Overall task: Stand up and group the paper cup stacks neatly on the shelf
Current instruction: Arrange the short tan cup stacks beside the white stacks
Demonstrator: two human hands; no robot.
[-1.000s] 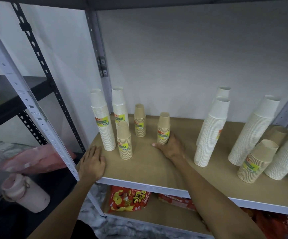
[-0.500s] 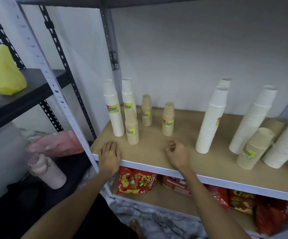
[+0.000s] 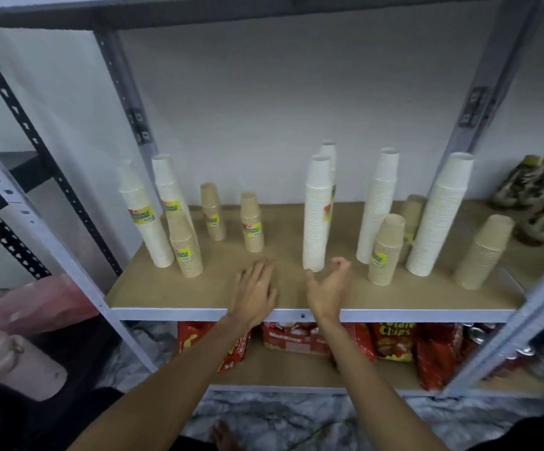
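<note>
Holds nothing in either hand. Hovers the left hand (image 3: 257, 289) low over the bare board of the shelf (image 3: 173, 292), fingers straight and spread; too blurred to tell contact. Holds the right hand (image 3: 327, 288) just beside it, palm turned inward, fingers loosely curled, thumb tip at the foot of a tall white stack (image 3: 316, 216); cannot tell if touching. Directly behind that one, a 2nd white stack (image 3: 329, 149). Further right of the right hand: a slim white stack (image 3: 378, 206), a wide white stack (image 3: 439, 216) and 3 short brown stacks (image 3: 387, 252). Beyond and left of the left hand: 2 labelled white stacks (image 3: 143, 216) and 3 small brown stacks (image 3: 252, 222), near each other. All 12 upright, mouths down, ribbed with nested rims, several with yellow-green labels. Below both hands, red snack bags (image 3: 394, 341) on the lower level.
</note>
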